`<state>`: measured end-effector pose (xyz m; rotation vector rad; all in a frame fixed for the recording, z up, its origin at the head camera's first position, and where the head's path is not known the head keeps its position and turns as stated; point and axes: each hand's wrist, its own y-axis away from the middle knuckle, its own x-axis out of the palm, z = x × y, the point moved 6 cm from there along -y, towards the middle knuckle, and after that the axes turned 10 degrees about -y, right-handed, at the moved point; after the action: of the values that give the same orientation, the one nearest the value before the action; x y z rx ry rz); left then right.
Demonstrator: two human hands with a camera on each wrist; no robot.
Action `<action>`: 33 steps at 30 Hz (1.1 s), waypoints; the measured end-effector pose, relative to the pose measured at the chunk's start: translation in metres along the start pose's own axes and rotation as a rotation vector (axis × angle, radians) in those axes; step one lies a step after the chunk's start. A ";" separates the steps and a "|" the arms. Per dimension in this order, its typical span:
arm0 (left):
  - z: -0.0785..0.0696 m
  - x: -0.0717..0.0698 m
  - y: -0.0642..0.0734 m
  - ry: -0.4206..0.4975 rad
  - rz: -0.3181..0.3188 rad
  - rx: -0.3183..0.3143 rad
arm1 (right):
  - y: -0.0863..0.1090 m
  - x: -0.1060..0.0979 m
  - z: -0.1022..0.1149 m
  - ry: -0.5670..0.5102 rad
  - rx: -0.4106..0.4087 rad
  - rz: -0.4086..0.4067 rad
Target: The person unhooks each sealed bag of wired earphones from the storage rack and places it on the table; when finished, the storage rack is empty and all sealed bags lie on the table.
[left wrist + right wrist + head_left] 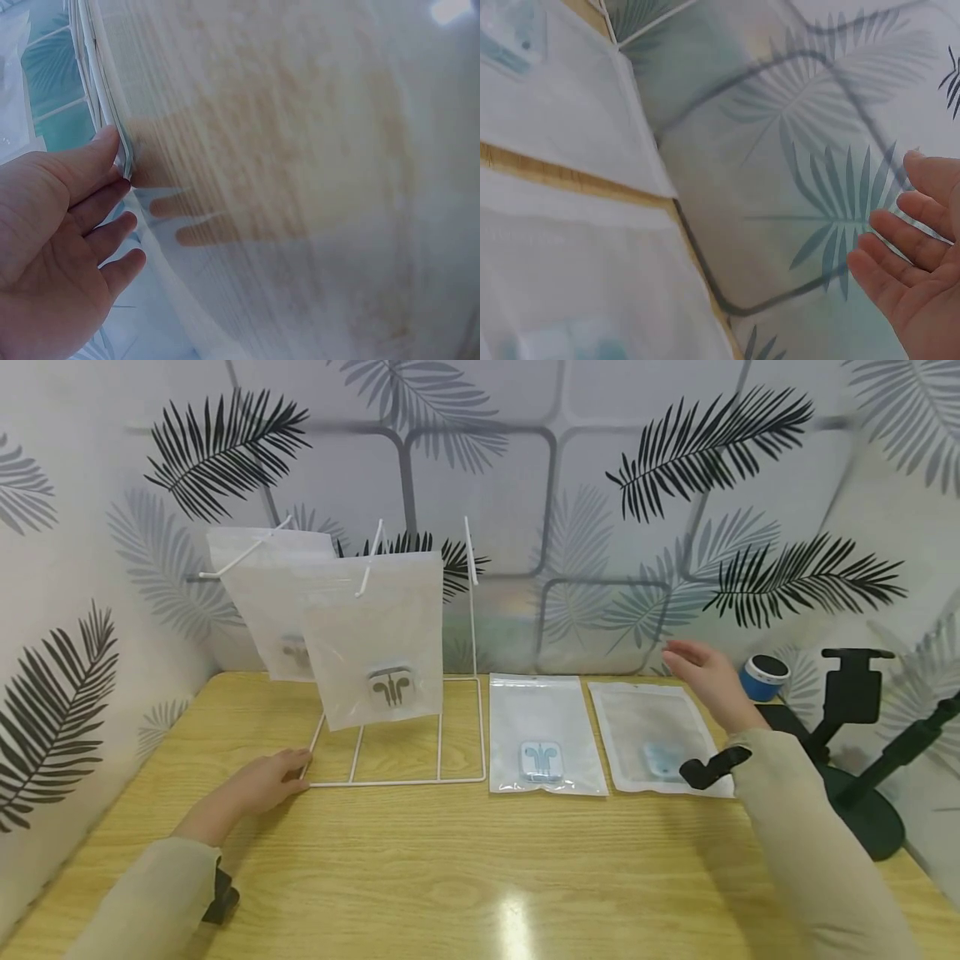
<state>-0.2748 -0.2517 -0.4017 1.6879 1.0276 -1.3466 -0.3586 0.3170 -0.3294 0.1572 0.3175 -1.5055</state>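
Observation:
A white wire rack (405,783) stands on the table at left of centre. My left hand (262,785) is at its front left corner; thumb and forefinger pinch the wire (125,154) in the left wrist view, the other fingers loosely bent. From the rack's upper hooks hang two frosted zip bags, a front bag (337,635) and a rear bag (255,602), each with an earphone case inside. My right hand (708,685) is raised over the far end of the rightmost flat bag (626,718), its fingers extended and holding nothing. Beside that lies another flat bag (532,714) with an earphone case (542,762).
At the right edge stand a black phone holder (853,685) with a round base (870,818) and a blue and white cylinder (765,677). A leaf-patterned wall covering (600,527) rises right behind the wooden table (450,868).

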 end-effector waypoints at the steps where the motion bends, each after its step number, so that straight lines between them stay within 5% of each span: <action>1: 0.000 0.000 0.000 0.000 0.000 0.001 | 0.001 0.003 0.006 -0.022 -0.019 0.007; 13: 0.004 0.003 -0.001 -0.010 -0.001 0.001 | 0.010 0.052 0.069 -0.067 -0.214 0.060; 33: 0.004 0.004 -0.002 0.010 -0.016 0.010 | 0.011 0.142 0.127 -0.036 -0.348 0.268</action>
<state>-0.2780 -0.2535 -0.4063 1.6991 1.0434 -1.3569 -0.3292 0.1451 -0.2522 -0.1016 0.5038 -1.1671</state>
